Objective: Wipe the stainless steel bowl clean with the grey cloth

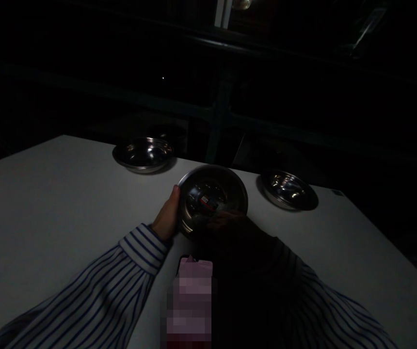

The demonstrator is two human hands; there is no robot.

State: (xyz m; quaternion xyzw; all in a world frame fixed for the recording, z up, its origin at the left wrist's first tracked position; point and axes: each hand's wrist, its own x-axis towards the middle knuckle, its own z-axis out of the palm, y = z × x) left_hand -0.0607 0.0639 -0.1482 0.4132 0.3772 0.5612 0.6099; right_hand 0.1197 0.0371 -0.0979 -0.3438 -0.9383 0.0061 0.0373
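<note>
A shiny steel bowl (194,182) is tilted up toward me in the middle, with a small red and white label inside it. My left hand (168,215) is closed around the bowl's left rim, thumb up along the edge. Across the bowl's lower right lies my right hand (235,228), close to the label. Deep shadow hides its fingers, so whether it holds anything is unclear. Below the bowl is a flat object with a pink face (196,269), blurred out in its lower part.
On the white table (85,203), one steel bowl (143,154) stands at the far left edge. Another steel bowl (289,190) is near the far right edge. Behind the table everything is very dark, with faint rails or beams.
</note>
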